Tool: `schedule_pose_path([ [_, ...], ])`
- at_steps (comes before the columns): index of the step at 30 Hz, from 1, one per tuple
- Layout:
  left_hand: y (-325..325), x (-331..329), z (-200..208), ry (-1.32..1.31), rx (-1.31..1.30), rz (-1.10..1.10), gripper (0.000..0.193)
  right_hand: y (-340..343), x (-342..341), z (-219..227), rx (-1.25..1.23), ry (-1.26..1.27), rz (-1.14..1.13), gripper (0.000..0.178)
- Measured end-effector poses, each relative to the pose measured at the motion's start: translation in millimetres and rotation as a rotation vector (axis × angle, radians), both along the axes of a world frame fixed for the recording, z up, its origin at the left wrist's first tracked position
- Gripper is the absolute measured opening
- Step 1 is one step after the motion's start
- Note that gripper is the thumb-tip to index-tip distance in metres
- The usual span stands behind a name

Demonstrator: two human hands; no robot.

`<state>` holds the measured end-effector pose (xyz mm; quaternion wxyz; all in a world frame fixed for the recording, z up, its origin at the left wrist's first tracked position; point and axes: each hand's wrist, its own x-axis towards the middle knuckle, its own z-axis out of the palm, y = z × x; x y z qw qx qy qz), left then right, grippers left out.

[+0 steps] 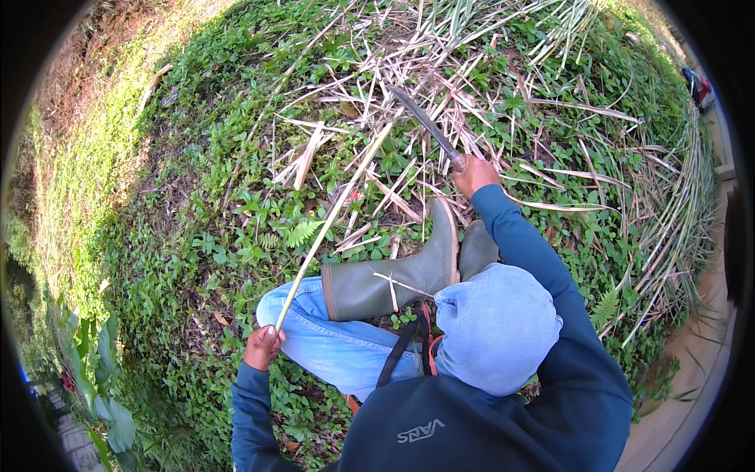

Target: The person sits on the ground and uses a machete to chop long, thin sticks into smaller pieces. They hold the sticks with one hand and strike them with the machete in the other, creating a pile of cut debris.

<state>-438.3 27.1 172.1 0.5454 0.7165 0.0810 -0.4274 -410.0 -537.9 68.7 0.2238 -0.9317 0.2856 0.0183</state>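
Observation:
My left hand [263,347], at the lower left beside my bent knee, is closed round the lower end of a long, thin yellow-green stalk [333,217]. From there the stalk slants up and away to the right, its far end among dry strips. My right hand [475,175] grips the handle of a long-bladed knife [425,122]. Its dark blade points up and left, the tip near the stalk's far end. Whether blade and stalk touch, I cannot tell. Dry, pale leaf strips [440,86] lie scattered beneath both.
Rubber boots [370,287] and a leg in light blue jeans [346,346] lie between my hands. Bundles of green stalks [668,228] rest at the right, beside a pale curb [684,385]. More cut stalks [566,31] lie at the far right. Low leafy plants [197,236] cover the ground.

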Motion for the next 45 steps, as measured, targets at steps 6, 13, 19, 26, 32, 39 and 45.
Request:
schedule_pose_path([
  [6, -17.2, 3.5, 0.7, 0.002, 0.005, 0.036, 0.030, 72.1, -42.0, 53.5, -0.028, 0.190, 0.697, 0.025],
  [13, -13.8, 3.1, 0.7, -0.008, 0.031, -0.050, 0.030, 42.0, -23.2, -4.3, 0.012, -0.077, 0.128, 0.026],
  [19, -22.5, -1.5, -5.3, -0.088, 0.178, -0.062, 0.033, 43.6, -38.7, 15.8, -0.048, 0.058, 0.403, 0.024],
  [26, -23.9, -2.0, 3.2, -0.368, 0.309, -0.164, 0.038, 41.9, -30.3, 28.5, -0.033, 0.115, 0.505, 0.028],
  [32, -33.2, 0.7, 7.6, -0.432, 0.248, -0.143, 0.030, 6.2, -25.0, -12.8, 0.002, -0.065, 0.132, 0.025],
  [39, -35.0, 7.5, 12.5, -0.383, 0.273, -0.149, 0.022, 11.0, -32.4, 22.5, -0.099, 0.146, 0.343, 0.028],
  [45, -24.9, 7.9, 7.5, -0.429, 0.271, -0.166, 0.022, 10.3, -28.9, 22.7, -0.008, 0.049, 0.364, 0.028],
])
